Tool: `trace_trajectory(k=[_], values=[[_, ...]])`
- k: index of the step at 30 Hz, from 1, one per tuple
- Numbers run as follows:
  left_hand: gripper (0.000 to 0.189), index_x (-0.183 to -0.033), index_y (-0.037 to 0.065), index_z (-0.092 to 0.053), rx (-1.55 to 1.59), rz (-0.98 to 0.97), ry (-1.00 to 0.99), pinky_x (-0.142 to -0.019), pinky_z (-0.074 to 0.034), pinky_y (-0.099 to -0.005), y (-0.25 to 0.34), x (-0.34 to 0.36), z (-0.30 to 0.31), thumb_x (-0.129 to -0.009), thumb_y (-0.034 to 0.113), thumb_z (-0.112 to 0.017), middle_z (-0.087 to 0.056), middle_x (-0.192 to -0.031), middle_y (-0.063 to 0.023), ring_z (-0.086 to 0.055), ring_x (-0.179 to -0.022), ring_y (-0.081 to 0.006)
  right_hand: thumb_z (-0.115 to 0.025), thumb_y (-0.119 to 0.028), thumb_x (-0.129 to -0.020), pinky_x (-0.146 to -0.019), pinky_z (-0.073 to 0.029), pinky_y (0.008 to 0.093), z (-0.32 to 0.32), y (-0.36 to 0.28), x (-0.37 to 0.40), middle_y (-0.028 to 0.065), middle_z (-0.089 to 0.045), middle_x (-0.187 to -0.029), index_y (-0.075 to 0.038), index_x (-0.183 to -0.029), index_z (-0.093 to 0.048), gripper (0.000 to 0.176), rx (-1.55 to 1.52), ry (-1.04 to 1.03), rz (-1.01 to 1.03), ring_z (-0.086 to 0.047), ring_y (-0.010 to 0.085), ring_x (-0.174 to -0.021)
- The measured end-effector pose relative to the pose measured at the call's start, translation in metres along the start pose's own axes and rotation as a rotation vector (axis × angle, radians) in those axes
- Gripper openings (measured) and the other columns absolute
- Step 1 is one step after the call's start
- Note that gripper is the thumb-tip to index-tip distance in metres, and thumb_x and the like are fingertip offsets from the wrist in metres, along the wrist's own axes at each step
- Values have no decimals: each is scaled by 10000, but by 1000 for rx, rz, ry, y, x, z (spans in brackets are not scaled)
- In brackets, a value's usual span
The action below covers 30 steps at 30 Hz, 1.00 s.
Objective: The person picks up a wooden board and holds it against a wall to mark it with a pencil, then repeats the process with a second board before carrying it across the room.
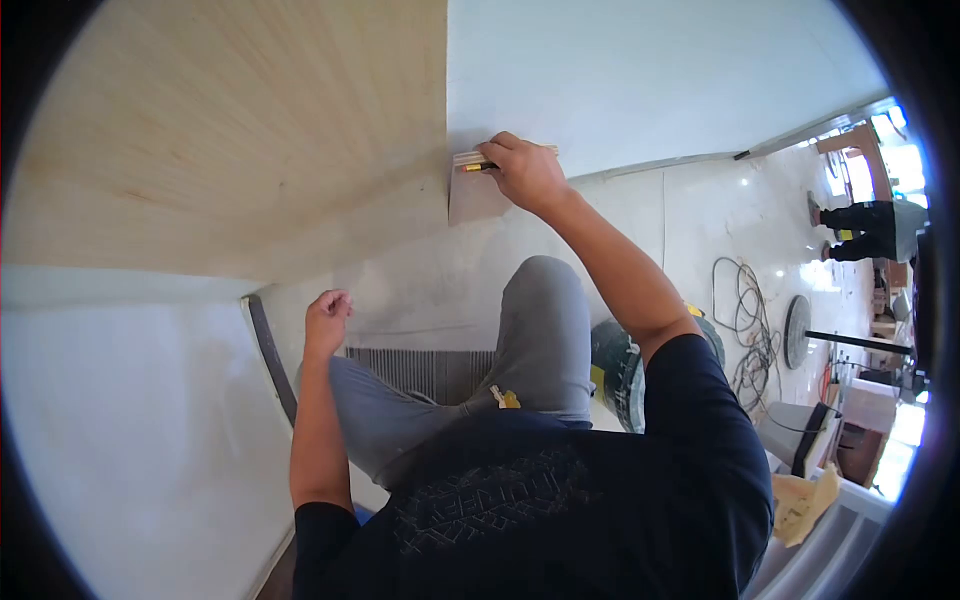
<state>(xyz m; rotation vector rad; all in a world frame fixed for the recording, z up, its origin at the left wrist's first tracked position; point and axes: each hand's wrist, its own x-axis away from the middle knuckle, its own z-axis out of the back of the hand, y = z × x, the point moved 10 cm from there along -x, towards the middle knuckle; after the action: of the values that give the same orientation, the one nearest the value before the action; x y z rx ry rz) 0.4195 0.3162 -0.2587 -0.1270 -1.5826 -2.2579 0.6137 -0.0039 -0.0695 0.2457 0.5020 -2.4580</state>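
The right hand (525, 172) has its fingers clamped on a pencil (478, 166), tip on a small block (475, 195) set at the seam where the wood panel (250, 130) meets the white panel (650, 70). The left hand (327, 318) hangs by the knee, fingers curled together on nothing. No drawn line shows, so the marking looks barely begun.

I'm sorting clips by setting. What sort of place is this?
Likely a room being fitted out: a bare wood panel, loose cables on the floor, and the right hand holding a pencil to a wood block.
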Motion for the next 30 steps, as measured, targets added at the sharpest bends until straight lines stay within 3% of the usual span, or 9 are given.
trace_trajectory(k=[2, 5, 8, 11, 15, 17, 23, 27, 30], values=[[171, -958, -11, -622, -19, -16, -7, -624, -466, -240, -3, -12, -4, -897, 148, -600, -643, -760, -48, -592, -646, -113, -658, -91, -780, -690, -522, 373, 2, 1, 2, 36, -548, -1044, -114, -1056, -614, 280, 1, 135, 71, -614, 262, -840], [147, -960, 5, -623, 40, -9, 4, -622, -468, -239, 1, -15, -3, -900, 136, -594, -647, -789, -48, -601, -684, -113, -703, -127, -758, -762, -519, 365, 13, 18, 17, 70, -524, -1102, -96, -1132, -570, 398, -152, 289, -20, -594, 274, -923], [186, -1012, 24, -608, 194, 129, 35, -662, -499, -278, -1, -21, 8, -910, 178, -593, -646, -865, -52, -616, -771, -141, -774, -221, -713, -836, -496, 372, 39, 64, 62, 108, -506, -1148, -67, -1201, -511, 575, -282, 698, -510, -561, 292, -1022], [249, -1093, 43, -576, 376, 262, 62, -739, -515, -347, -19, -36, 16, -916, 218, -591, -634, -970, -64, -616, -882, -176, -816, -309, -670, -895, -464, 389, -45, 118, 96, 142, -507, -1189, -40, -1242, -474, 719, -275, 422, -881, -523, 310, -1109], [301, -1155, 51, -529, 600, 312, 102, -882, -476, -438, -32, -55, 12, -921, 235, -578, -599, -1086, -92, -574, -1041, -224, -809, -381, -668, -900, -449, 393, -112, 120, 107, 145, -525, -1226, -53, -1239, -492, 731, -374, 253, -976, -523, 301, -1132], [260, -1115, 49, -539, 706, 326, 116, -881, -469, -456, -35, -61, 9, -918, 214, -577, -594, -1094, -95, -571, -1046, -235, -794, -413, -677, -902, -448, 393, -125, 118, 108, 145, -521, -1245, -56, -1239, -494, 730, -437, 235, -1083, -518, 303, -1143], [240, -1055, 29, -553, 1014, 290, 4, -933, -441, -460, -47, -88, -1, -899, 208, -593, -602, -1076, -103, -553, -1099, -261, -763, -400, -717, -908, -445, 418, -137, 111, 113, 97, -476, -1291, -96, -1304, -407, 751, -420, 385, -1079, -514, 316, -1142], [214, -1016, 29, -568, 1029, 233, -40, -941, -442, -441, -45, -94, -1, -896, 204, -598, -612, -1047, -101, -550, -1104, -264, -772, -402, -705, -896, -450, 430, -139, 116, 111, 101, -442, -1319, -85, -1310, -375, 790, -446, 385, -1049, -508, 326, -1145], [204, -1024, 15, -557, 1016, 253, 6, -960, -447, -437, -51, -91, 2, -912, 185, -566, -601, -1085, -148, -544, -1115, -305, -807, -386, -664, -895, -455, 435, -142, 111, 104, 107, -416, -1339, -72, -1333, -325, 882, -428, 360, -1002, -505, 329, -1149]])
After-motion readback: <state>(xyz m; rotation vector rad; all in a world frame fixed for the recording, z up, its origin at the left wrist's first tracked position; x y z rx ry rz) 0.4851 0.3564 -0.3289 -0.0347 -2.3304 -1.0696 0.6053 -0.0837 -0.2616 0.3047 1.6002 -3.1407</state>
